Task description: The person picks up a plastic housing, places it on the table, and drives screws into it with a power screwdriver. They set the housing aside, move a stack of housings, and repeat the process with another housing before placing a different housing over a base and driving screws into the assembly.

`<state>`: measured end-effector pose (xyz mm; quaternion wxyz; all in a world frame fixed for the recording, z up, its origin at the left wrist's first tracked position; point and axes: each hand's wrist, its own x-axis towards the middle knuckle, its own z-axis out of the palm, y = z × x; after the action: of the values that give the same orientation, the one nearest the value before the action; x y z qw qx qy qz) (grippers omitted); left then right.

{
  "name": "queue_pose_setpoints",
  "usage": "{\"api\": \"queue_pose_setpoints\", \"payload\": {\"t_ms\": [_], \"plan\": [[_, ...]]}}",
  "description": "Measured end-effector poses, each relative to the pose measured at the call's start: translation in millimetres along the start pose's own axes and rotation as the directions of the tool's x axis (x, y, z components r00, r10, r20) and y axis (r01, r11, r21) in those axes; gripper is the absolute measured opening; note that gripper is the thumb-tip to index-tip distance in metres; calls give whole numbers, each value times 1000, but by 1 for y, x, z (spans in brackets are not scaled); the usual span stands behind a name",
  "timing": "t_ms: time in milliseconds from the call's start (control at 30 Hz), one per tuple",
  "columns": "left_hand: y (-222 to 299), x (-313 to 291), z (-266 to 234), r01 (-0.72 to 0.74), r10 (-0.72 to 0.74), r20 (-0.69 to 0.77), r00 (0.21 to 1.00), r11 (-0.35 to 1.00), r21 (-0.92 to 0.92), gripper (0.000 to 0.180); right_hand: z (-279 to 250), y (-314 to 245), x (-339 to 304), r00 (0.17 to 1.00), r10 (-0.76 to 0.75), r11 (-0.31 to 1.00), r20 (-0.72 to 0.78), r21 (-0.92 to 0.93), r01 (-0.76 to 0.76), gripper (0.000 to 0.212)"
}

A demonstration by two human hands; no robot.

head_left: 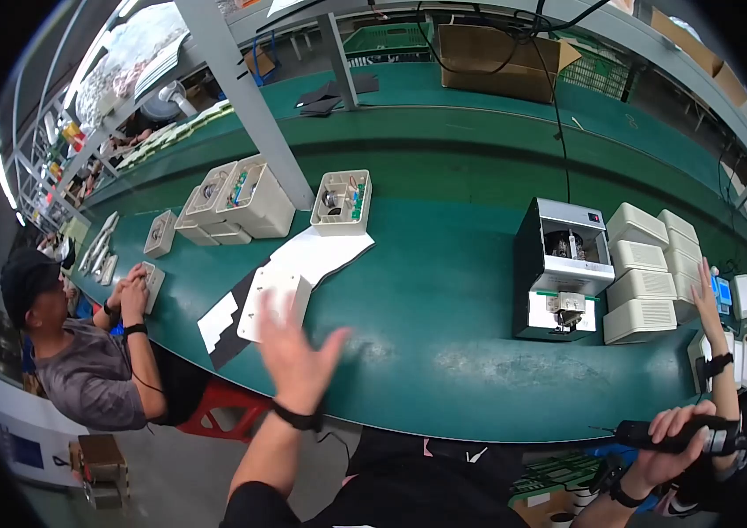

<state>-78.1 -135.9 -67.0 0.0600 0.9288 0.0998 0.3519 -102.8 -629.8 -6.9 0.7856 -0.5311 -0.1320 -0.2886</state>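
Note:
My left hand (290, 352) is over a white plastic box (270, 280), fingers spread and slightly blurred. That box has small holes in its upper face and lies on sheets of black and white material (325, 251). Whether my fingers touch it I cannot tell. Off to the right, past the table's front edge, my right hand (677, 431) is wrapped round a black electric screwdriver (636, 433). Its thin bit points left. Beyond the left hand stands an open white housing (341, 204) with a green circuit board and wires inside.
A black and silver screw feeder (564, 268) stands right of centre. Stacked white housings (642, 321) sit beside it, with a co-worker's hand (706, 290) next to them. More open housings (250, 202) stand back left. A grey post (255, 106) rises there. Another person (83, 352) works at the left.

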Motion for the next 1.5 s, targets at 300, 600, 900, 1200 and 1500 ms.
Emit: {"api": "queue_pose_setpoints", "payload": {"t_ms": [300, 600, 900, 1200, 1500], "plan": [[-36, -18, 2, 100, -33, 316, 948, 975, -198, 75, 47, 56, 38, 986, 167, 986, 0, 15, -167, 40], [106, -3, 34, -247, 746, 316, 586, 536, -807, 77, 132, 71, 102, 996, 14, 993, 90, -114, -4, 28], [144, -4, 70, 74, 665, 446, 600, 509, -858, 114, 133, 82, 102, 975, 122, 953, 188, -295, -63, 22], [142, -4, 77, 61, 669, 465, 580, 533, -844, 121, 123, 85, 84, 970, 65, 966, 234, -259, -2, 23], [143, -2, 75, 40, 668, 449, 593, 533, -845, 115, 123, 87, 78, 975, 88, 965, 204, -259, -33, 24]]}}
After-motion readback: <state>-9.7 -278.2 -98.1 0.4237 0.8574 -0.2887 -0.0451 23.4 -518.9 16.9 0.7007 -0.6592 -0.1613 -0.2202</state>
